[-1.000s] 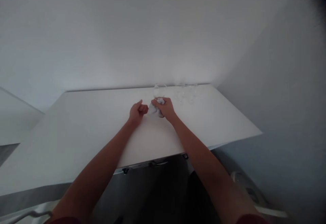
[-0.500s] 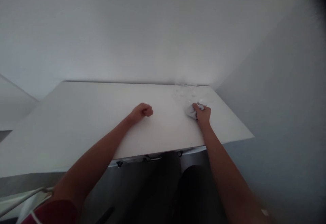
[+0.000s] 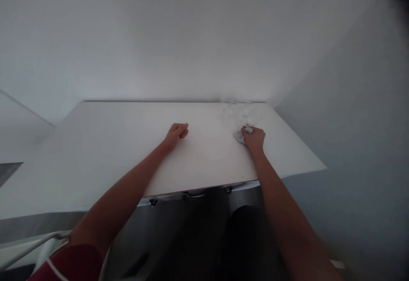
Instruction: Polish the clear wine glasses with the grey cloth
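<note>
My right hand (image 3: 254,138) is closed around a crumpled white cloth (image 3: 240,136) and presses it on the white tabletop (image 3: 111,144) toward the far right corner. Just beyond it stand several clear glasses (image 3: 234,112), faint against the wall. My left hand (image 3: 177,132) rests on the table's middle with its fingers curled in and nothing in it.
White walls close in behind and to the right of the table. The table's front edge (image 3: 198,191) has dark fittings under it. A pale metal frame (image 3: 32,247) shows at the lower left. Dark space lies below the table.
My right hand carried the cloth from the table's middle to the right, next to the glasses. The glass it wiped a second ago is no longer in hand. My left hand stayed put.
</note>
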`<move>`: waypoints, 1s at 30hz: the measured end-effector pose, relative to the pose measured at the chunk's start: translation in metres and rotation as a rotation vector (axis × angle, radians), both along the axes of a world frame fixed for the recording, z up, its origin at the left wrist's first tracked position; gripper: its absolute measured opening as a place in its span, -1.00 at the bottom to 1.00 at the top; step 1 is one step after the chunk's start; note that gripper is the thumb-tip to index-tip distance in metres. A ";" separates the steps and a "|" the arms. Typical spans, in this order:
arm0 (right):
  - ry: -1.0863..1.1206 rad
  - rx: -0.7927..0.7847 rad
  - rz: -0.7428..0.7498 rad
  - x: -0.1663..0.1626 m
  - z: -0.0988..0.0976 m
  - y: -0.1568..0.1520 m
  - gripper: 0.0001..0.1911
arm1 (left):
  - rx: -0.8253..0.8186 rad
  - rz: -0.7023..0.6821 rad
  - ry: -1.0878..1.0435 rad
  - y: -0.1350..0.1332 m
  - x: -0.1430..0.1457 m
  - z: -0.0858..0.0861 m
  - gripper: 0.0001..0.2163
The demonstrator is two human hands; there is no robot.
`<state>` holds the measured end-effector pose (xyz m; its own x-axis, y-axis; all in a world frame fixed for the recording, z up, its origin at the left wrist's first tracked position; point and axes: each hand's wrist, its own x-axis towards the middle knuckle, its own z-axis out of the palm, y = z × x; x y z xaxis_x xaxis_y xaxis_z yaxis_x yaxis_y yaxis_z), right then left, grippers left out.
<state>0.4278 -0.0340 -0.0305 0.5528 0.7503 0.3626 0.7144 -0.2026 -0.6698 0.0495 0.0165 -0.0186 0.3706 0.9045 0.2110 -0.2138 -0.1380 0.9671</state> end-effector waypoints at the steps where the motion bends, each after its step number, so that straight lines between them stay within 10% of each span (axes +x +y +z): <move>1: 0.003 -0.006 0.019 0.000 -0.001 0.001 -0.71 | 0.003 0.003 0.008 0.000 0.000 0.000 -0.43; 14: -0.002 0.087 -0.108 -0.018 0.013 -0.019 -0.73 | 0.010 0.004 0.047 0.002 -0.003 -0.002 -0.45; 21: -0.279 -0.020 0.504 -0.028 0.012 -0.039 -0.75 | 0.000 -0.001 0.054 -0.003 0.001 0.003 -0.43; 30: -0.169 -0.016 0.525 -0.025 0.014 -0.036 -0.71 | 0.070 -0.038 0.145 -0.004 0.000 0.005 -0.40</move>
